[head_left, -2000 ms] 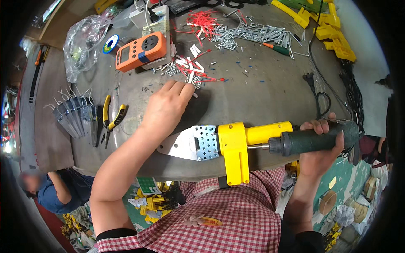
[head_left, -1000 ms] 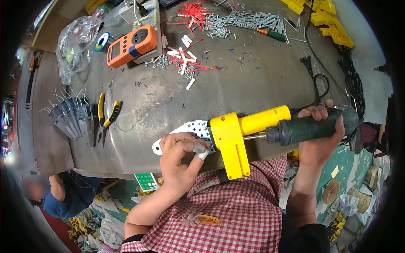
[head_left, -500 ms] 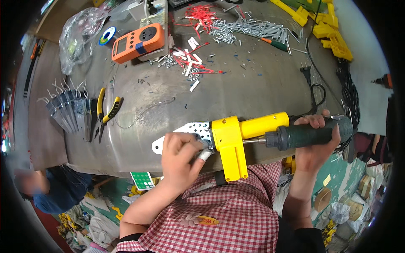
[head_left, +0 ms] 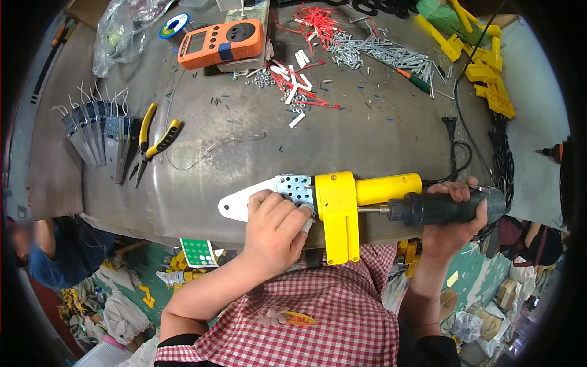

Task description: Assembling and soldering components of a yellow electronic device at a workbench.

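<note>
A yellow pipe-welding iron [head_left: 336,196] lies across the table's front edge, its white tapered plate [head_left: 239,204] pointing left. My left hand [head_left: 272,231] is closed over the near side of its perforated metal guard [head_left: 295,187], fingers bent on top; the thumb side is partly hidden. In my right hand [head_left: 449,237] is a dark green electric screwdriver [head_left: 422,209], held level beside the yellow handle [head_left: 388,186]. Its long bit enters the side of the yellow housing, so the tip is hidden.
Pliers [head_left: 147,144] and several metal strips with wires [head_left: 101,134] lie left. Behind are an orange meter [head_left: 221,48], loose screws [head_left: 391,54], nuts [head_left: 263,78] and red leads [head_left: 315,23]. A plug [head_left: 450,125] and yellow housings [head_left: 492,79] lie right. Another person [head_left: 73,254] is at far left.
My left fingers have shifted from a raised pinch at the guard's edge to lying lower across it. The screwdriver stays against the housing. The whole view has shifted slightly.
</note>
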Demonstrator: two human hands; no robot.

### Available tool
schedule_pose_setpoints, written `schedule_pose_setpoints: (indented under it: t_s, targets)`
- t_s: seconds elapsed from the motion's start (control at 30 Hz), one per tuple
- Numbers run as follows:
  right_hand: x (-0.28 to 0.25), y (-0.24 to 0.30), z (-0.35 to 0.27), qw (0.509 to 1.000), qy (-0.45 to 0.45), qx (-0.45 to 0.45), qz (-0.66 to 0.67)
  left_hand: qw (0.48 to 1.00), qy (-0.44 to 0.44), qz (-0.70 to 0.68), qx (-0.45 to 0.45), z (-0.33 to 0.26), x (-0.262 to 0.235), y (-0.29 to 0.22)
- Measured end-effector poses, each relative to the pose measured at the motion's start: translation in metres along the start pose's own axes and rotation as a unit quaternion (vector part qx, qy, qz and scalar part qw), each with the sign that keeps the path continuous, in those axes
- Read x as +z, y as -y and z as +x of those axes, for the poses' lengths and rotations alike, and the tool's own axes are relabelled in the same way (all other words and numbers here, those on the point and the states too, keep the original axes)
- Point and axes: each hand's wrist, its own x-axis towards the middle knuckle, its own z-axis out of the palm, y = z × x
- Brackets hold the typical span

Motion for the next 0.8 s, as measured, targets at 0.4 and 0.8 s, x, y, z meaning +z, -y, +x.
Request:
schedule_pose_setpoints:
  t_s: [0.4,0.8]
  targets:
    - [-0.043,0.145,0.117,0.755,-0.155,-0.06,-0.634,0.999,0.015,-0.009,-0.042,-0.007,-0.014,-0.006]
    - [0.003,0.041,0.125,0.244,0.404,-0.232,-0.851,0.979,-0.057,0.071,-0.182,-0.024,-0.088,0.042]
